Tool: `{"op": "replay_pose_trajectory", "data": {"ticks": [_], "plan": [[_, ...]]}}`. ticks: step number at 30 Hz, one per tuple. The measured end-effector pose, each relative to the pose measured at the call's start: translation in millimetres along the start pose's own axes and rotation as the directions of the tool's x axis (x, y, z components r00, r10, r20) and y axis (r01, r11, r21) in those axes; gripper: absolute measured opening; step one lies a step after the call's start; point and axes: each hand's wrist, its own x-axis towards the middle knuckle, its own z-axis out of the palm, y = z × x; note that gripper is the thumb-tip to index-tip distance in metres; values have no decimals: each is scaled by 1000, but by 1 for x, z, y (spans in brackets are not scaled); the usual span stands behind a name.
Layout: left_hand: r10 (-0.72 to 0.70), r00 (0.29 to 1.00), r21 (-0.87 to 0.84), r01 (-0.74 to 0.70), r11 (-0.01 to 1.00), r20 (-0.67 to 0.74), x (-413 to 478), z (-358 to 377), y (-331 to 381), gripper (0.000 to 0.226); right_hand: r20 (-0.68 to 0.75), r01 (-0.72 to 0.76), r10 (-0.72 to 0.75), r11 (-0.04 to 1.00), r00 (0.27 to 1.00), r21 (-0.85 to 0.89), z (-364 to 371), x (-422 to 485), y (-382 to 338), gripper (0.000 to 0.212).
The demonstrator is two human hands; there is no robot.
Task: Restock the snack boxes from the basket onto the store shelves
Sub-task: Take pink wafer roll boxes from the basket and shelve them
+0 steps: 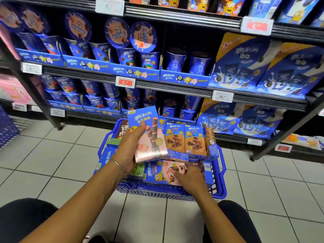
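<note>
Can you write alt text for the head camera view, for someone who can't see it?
A person's left hand holds up a blue and pink snack box above a blue basket packed with similar boxes. The right hand rests on a pink box in the basket; shelves of blue cookie cups and bags stand behind.

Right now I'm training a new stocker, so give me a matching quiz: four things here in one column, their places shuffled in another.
1 pink-and-blue box
2 two orange boxes
3 flat pink box
4 red price tag

A on the shelf edge
B under the right hand
C held by the left hand
D upright in the basket

Pairs: 1-C, 2-D, 3-B, 4-A
</note>
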Motion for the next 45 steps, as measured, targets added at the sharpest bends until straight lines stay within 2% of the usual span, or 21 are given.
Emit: {"op": "replay_pose_trajectory", "data": {"ticks": [3, 4, 7, 11, 14, 16, 17, 19, 22, 24, 26, 29, 32, 35, 38, 40, 41, 43, 45], "plan": [[34, 999, -1, -34, 999, -6, 2, -2, -3, 30, -111, 35, -53, 987, 992, -159, 3, -1, 3, 60], [49, 999, -3, -49, 999, 0, 3, -2, -3, 30, -132, 49, -71, 986, 989, -161, 3, -3, 3, 57], [52, 999, -17, -53, 998, -15, 5, -3, -7, 39, -148, 89, -89, 996, 985, -7, 5, -6, 4, 49], [47, 996, 17, -46, 999, -76, 1, -2, -4, 49, -172, 73, -33, 971, 984, 229, 5, -15, 3, 44], [35, 995, 59, -30, 998, -91, -2, -2, -3, 44, -35, -12, 33, 877, 999, 480, -10, -20, -2, 40], [45, 995, 93, -36, 995, -94, -3, -1, -2, 35, 85, -61, 10, 784, 996, 618, -28, -26, -11, 34], [54, 994, 119, -43, 992, -96, -3, -1, -1, 30, 81, -28, -31, 772, 996, 636, -38, -31, -16, 32], [52, 992, 175, -31, 984, -118, -4, -2, -1, 32, -57, 169, -165, 812, 985, 558, -56, -42, -28, 31], [43, 988, 221, -9, 975, -149, -6, -4, 0, 37, -310, 504, -421, 821, 852, 269, -75, -57, -51, 35], [53, 984, 261, -7, 965, -169, -5, -5, -2, 38, -467, 615, -480, 764, 743, 193, -81, -66, -64, 36], [24, 983, 308, 34, 951, -182, -5, -6, -3, 44, -587, 695, -509, 707, 630, 132, -81, -72, -77, 36], [5, 983, 365, 63, 929, -181, -6, 0, -8, 48, -659, 753, -584, 656, 474, -40, -63, -79, -91, 45], [-56, 984, 357, 114, 927, -170, -11, 8, -13, 67, -677, 767, -620, 629, 396, -128, -36, -81, -96, 49], [-116, 984, 292, 152, 944, -135, -15, 12, -14, 93, -601, 803, -672, 590, 431, -84, -15, -83, -95, 53], [-109, 989, 222, 129, 966, -102, -16, 12, -13, 97, -499, 869, -753, 496, 429, -1, -9, -85, -87, 47], [-86, 993, 213, 103, 972, -85, -16, 13, -12, 94, -552, 888, -725, 456, 412, 65, -10, -87, -84, 53], [-68, 995, 223, 84, 971, -78, -15, 14, -12, 91, -589, 868, -676, 488, 444, 94, -11, -85, -84, 59], [-37, 996, 257, 56, 965, -78, -15, 16, -11, 83, -584, 756, -532, 608, 614, 241, -14, -81, -87, 67], [-39, 997, 262, 56, 964, -72, -17, 18, -11, 82, -411, 603, -449, 668, 793, 435, -17, -75, -89, 64]]}}
